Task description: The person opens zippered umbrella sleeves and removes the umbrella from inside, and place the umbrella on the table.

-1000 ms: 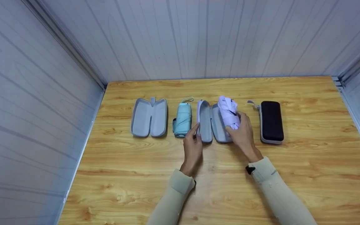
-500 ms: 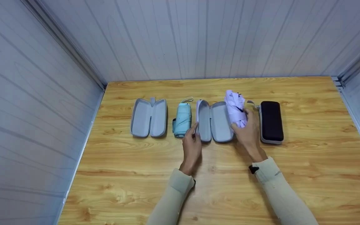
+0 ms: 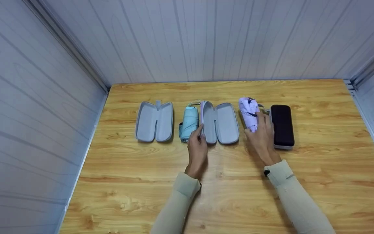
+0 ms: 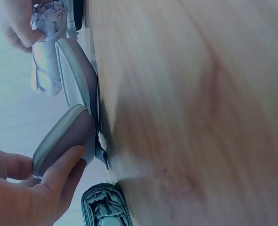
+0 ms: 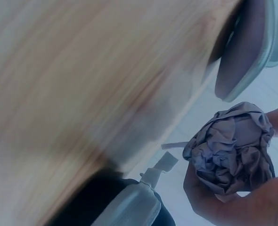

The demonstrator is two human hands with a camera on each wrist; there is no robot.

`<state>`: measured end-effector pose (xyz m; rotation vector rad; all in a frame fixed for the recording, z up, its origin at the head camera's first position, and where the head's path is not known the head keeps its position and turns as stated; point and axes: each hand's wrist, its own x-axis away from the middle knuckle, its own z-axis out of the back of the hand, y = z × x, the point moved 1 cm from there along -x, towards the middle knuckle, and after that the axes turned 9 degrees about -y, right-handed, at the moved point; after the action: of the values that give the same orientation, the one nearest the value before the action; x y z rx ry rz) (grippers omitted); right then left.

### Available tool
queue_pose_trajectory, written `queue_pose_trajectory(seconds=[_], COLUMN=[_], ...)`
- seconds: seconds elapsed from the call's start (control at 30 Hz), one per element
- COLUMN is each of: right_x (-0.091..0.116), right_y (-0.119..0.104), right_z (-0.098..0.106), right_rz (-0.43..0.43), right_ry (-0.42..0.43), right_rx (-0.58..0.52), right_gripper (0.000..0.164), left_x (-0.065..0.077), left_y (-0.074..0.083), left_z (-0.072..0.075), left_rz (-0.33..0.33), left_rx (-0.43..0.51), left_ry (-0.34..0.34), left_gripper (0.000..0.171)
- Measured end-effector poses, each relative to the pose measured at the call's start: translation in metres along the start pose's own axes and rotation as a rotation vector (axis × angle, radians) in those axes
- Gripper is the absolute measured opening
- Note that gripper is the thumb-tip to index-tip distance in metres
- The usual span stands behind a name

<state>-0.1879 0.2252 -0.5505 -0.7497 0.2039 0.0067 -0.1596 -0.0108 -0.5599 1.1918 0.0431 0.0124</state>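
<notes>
A folded lilac umbrella is gripped at its near end by my right hand, between the lilac case and the black case. In the right wrist view, thumb and fingers wrap the bunched cloth of the umbrella. An unzipped lilac case with grey lining lies spread open in the middle, both halves bare inside. My left hand pinches this case's left half; the left wrist view shows fingers on the outer shell and thumb at the rim.
A folded teal umbrella lies close against the lilac case's left side. Farther left is another spread-open grey-lined case. The closed black case with a grey strap sits just right of my right hand. Panelled walls border the wooden table.
My right hand has carried the lilac umbrella rightward from over the case's right half toward the black case. The lilac case has shifted slightly left and away with my left hand.
</notes>
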Motion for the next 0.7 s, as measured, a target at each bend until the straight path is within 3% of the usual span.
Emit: queue_pose_trajectory(seconds=[0.3, 0.53, 0.7], right_x=[0.001, 0.003, 0.004], right_y=[0.002, 0.001, -0.003], right_z=[-0.008, -0.014, -0.015], right_rz=[0.021, 0.100, 0.087], right_ry=[-0.024, -0.031, -0.077], right_rx=[0.124, 0.192, 0.230], right_gripper=[0.066, 0.058, 0.060], left_x=[-0.004, -0.007, -0.009], left_y=[0.001, 0.002, 0.002], left_z=[0.001, 0.002, 0.002], left_rz=[0.008, -0.044, -0.053], left_rx=[-0.014, -0.046, -0.056], left_ry=[0.000, -0.012, -0.034], left_gripper=[0.043, 0.041, 0.042])
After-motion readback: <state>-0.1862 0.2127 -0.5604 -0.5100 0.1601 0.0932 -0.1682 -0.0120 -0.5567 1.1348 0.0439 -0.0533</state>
